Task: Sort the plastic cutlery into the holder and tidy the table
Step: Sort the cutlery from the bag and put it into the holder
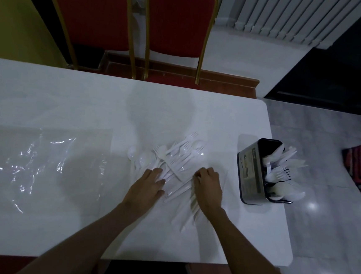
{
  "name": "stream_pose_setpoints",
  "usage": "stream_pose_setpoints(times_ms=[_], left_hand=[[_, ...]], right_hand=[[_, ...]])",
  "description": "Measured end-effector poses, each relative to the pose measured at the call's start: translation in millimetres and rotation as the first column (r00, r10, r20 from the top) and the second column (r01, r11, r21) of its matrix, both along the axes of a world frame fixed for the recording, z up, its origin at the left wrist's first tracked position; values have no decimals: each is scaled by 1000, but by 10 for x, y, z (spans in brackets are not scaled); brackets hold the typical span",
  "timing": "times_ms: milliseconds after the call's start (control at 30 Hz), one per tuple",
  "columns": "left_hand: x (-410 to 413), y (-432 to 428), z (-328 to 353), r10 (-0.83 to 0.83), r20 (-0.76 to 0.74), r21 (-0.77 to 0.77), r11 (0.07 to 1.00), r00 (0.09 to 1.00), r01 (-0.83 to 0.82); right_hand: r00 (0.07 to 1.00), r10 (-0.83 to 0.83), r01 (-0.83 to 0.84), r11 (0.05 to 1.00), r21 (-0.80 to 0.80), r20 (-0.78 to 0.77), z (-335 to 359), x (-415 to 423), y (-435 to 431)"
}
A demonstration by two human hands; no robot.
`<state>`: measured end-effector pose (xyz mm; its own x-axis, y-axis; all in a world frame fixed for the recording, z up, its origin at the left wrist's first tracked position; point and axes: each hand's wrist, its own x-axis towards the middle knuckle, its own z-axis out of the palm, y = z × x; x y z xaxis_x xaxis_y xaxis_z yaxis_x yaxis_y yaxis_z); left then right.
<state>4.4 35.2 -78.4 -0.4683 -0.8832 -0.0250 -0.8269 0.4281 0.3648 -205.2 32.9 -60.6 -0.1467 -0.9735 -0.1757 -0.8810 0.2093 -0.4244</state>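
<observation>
Left of the holder [248, 175], the plastic cutlery [178, 156] lies in a crisscrossed pile; the left hand [149, 182] presses its far side with flat, spread fingers, while the right hand [209, 187], nearer the holder, curls round several handles.

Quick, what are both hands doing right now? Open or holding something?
Left hand: open, straight fingers resting on the cutlery pile.
Right hand: closed, fingers curled round a few blurred pieces from the pile.
</observation>
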Motion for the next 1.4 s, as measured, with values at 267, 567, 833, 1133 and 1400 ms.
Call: stream_pose_setpoints(times_ms=[267, 567, 833, 1133, 1400], left_hand=[[-106, -118, 99, 107, 24, -3, 994, 994, -107], [-118, -106, 158, 151, 87, 54, 986, 985, -156], [-288, -205, 225, 168, 103, 47, 984, 980, -174], [-508, -233, 184, 237, 212, 118, 957, 948, -266], [-395, -192, 195, 321, 42, 287, 903, 946, -319]], right_hand=[[918, -375, 321, 894, 312, 131, 37, 318, -418], [749, -597, 454, 779, 433, 288, -42, 394, -515], [872, -473, 426, 861, 280, 129, -22, 136, -439], [878, -469, 435, 866, 248, 98, -21, -61, -647], [710, -599, 507, 800, 322, 371, 61, -226, -810]])
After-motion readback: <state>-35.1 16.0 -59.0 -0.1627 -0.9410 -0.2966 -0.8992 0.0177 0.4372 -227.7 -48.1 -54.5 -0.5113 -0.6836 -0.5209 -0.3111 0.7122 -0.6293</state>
